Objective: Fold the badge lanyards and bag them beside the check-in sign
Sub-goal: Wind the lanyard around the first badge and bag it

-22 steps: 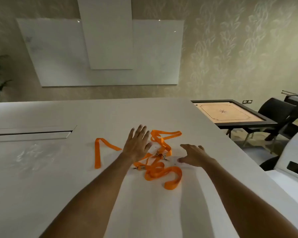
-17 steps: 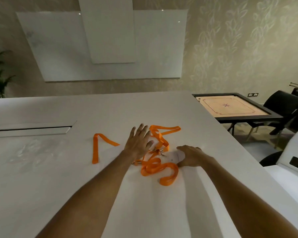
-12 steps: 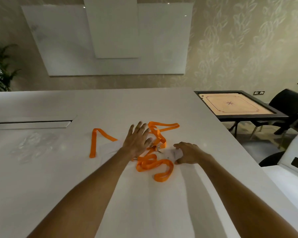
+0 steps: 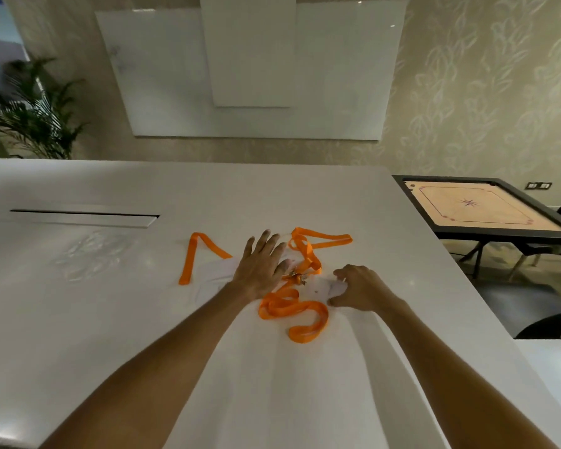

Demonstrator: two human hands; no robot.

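The orange lanyards (image 4: 292, 296) lie tangled on the worktop (image 4: 110, 319). The left hand (image 4: 259, 270) presses flat; the right hand's (image 4: 360, 290) grip pinches a clear bag (image 4: 332, 288). Pulling could snag the clips.

We are looking down at a white table (image 4: 110, 319) with a long slot (image 4: 85, 214). Orange lanyards (image 4: 292, 306) and a clear plastic bag (image 4: 217, 270) are lying tangled on it.

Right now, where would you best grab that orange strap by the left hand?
Probably at the orange strap's raised bend at its far end, pinching from above. It lies apart from the tangle, and the peak stands slightly off the table, giving fingertips room.
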